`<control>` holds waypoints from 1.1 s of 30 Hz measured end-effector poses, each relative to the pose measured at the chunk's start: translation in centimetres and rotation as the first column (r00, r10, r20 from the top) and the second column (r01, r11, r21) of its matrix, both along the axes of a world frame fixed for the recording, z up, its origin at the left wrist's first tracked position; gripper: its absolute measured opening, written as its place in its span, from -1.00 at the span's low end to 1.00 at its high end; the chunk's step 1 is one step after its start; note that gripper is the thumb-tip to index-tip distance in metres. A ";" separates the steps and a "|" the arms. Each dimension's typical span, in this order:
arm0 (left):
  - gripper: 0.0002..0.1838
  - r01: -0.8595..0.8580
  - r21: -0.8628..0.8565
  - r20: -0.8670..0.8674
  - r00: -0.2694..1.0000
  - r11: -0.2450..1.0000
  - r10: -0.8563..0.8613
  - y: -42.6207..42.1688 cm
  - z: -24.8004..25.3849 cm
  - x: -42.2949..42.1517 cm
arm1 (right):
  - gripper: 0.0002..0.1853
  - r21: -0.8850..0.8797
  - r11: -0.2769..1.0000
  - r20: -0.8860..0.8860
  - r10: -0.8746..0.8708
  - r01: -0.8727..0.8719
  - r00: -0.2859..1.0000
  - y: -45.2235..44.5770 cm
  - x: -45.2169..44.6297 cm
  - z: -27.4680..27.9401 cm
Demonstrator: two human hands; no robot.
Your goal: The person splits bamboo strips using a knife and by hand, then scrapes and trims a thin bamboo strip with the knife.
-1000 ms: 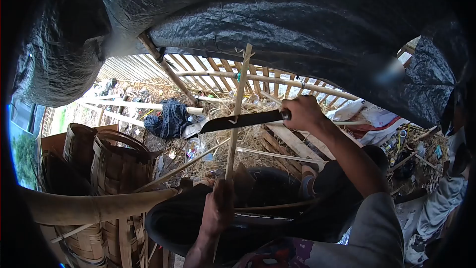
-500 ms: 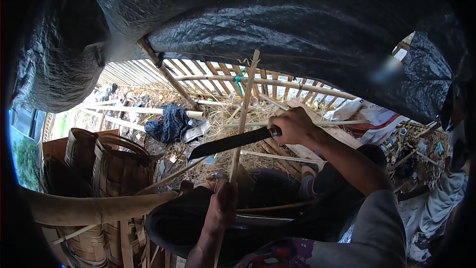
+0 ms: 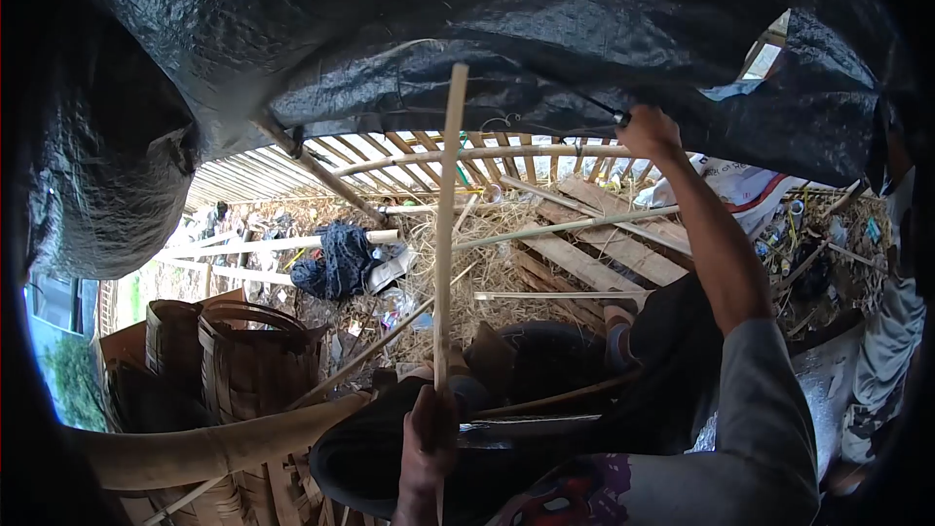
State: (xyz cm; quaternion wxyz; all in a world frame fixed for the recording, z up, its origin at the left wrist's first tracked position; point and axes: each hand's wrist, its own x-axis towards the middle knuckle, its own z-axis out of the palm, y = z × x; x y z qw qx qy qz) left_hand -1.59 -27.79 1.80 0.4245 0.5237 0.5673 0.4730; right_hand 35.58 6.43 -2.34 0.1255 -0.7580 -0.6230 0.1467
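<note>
My left hand (image 3: 430,426) is closed around the lower part of a long, pale bamboo strip (image 3: 448,214), which stands almost upright in front of me. Raised at the far right, with the arm stretched out, my right hand (image 3: 650,131) grips the dark handle of a machete (image 3: 587,97). Its blade shows nearly edge-on against the black tarp, pointing up and left, and is hard to make out there. Blade and strip look apart. A thin curled shaving (image 3: 499,125) shows just right of the strip.
Low overhead hangs a black tarp (image 3: 370,78). A thick bamboo pole (image 3: 224,438) crosses at lower left beside woven baskets (image 3: 258,351). Beyond my legs lie wooden boards (image 3: 584,258), straw, a dark cloth bundle (image 3: 336,261) and a slatted bamboo fence (image 3: 282,170).
My right hand has swung the machete up and away from the bamboo strip, where the blade lay across it. The strip now stands more upright, still in my left hand.
</note>
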 end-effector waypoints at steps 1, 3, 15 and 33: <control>-0.92 -0.083 -0.115 -0.138 0.988 0.990 0.066 0.9 0.4 -0.2 | -0.56 0.047 0.998 -0.013 -0.032 0.032 0.999 0.2 0.2 -0.7; -0.89 -0.196 -0.061 -0.215 0.960 0.979 0.179 1.0 -2.3 -0.2 | -0.56 0.123 0.992 -0.059 -0.017 0.024 0.998 1.1 -0.8 -1.8; -0.89 -0.139 -0.366 0.345 0.898 0.920 0.272 1.8 -0.5 1.4 | -0.75 0.190 0.614 -0.029 0.784 -0.766 0.621 -11.7 -11.7 2.9; -0.72 -0.044 -0.327 -0.168 0.986 0.944 -0.012 1.8 1.4 1.3 | -0.75 0.072 0.846 0.061 0.525 -0.528 0.849 -7.6 -9.5 1.6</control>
